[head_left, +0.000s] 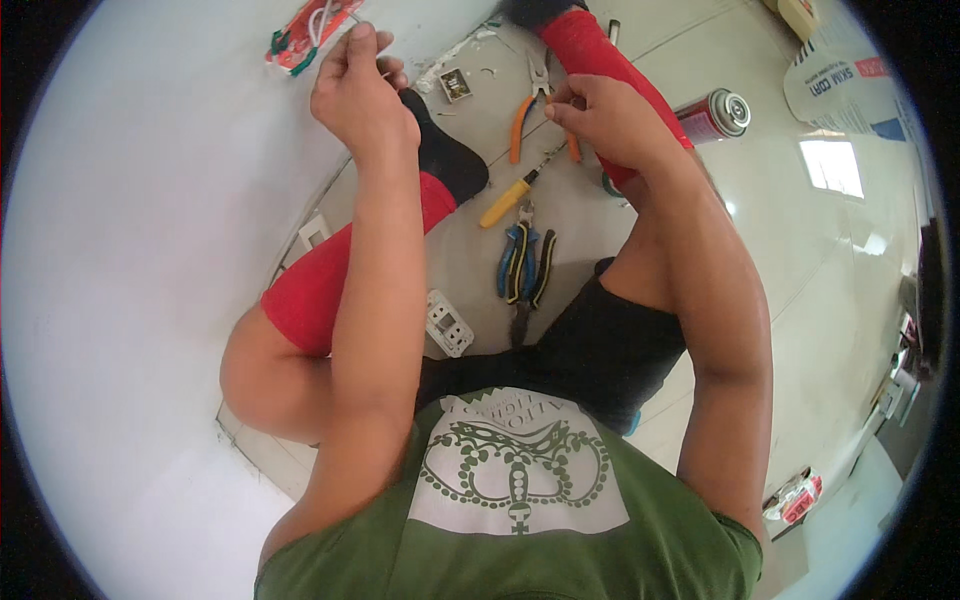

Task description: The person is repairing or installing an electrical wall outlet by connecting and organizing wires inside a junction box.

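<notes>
At the top, my left hand [355,95] pinches a white wire [322,22] by an orange wall box [290,45] with green tape or wire around it. My right hand [600,115], fingers curled, is over orange-handled pliers [518,125]; what it holds, if anything, is hidden. Below lie a yellow-handled screwdriver [505,203], blue and black-yellow handled pliers [516,262] and a white socket outlet [448,322]. A small box of screws [455,85] sits near the wall.
My legs in red-and-black socks frame the tools. A metal spray can [712,117] lies right of my right leg, with a white sack [845,80] beyond it on the tiled floor [800,260]. The white wall [120,250] runs along my left.
</notes>
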{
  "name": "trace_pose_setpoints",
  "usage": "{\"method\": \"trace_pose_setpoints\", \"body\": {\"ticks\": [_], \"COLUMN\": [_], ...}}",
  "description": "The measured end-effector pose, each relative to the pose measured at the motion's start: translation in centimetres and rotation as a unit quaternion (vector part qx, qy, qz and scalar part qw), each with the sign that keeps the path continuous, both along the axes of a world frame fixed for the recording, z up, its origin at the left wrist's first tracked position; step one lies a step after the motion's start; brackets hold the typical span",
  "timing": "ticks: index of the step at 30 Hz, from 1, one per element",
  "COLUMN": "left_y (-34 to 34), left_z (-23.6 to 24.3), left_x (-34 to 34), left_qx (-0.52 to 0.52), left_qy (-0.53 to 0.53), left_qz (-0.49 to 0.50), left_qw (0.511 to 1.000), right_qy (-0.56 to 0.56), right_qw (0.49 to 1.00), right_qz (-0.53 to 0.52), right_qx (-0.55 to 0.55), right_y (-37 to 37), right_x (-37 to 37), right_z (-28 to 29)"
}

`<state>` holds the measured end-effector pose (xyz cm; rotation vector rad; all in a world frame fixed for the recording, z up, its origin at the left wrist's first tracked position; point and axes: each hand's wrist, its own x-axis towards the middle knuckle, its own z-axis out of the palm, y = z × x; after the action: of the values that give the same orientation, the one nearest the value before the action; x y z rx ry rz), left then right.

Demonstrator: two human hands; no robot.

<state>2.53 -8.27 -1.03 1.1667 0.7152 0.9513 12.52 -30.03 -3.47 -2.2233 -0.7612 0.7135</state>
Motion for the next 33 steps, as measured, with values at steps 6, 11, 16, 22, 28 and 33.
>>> {"method": "trace_pose_setpoints", "body": {"ticks": [6, 11, 16, 22, 28, 33], "left_y": [3.5, 3.9, 3.9, 4.0, 3.4, 2.9], "left_z": [-0.4, -0.3, -0.3, -0.5, 0.2, 1.2], "left_x": [1.8, 2.2, 2.8, 2.5, 3.2, 3.2], "left_qx": [-0.095, -0.103, -0.102, -0.110, -0.130, -0.227], "left_qy": [-0.029, -0.019, -0.040, -0.040, -0.046, -0.127], "left_qz": [-0.003, 0.009, -0.018, -0.003, 0.001, -0.012], "left_qw": [0.995, 0.994, 0.994, 0.993, 0.990, 0.966], "right_qy": [-0.027, -0.020, -0.023, -0.014, -0.008, -0.002], "right_qw": [0.999, 0.998, 0.997, 0.996, 0.995, 0.996], "right_qz": [0.038, 0.050, 0.063, 0.067, 0.079, 0.075], "right_qx": [-0.022, -0.028, -0.039, -0.048, -0.055, -0.056], "right_y": [0.2, 0.3, 0.3, 0.4, 0.4, 0.5], "right_x": [-0.4, -0.3, 0.0, -0.1, -0.2, -0.7], "right_z": [-0.5, -0.1, -0.6, -0.7, -0.2, 0.8]}}
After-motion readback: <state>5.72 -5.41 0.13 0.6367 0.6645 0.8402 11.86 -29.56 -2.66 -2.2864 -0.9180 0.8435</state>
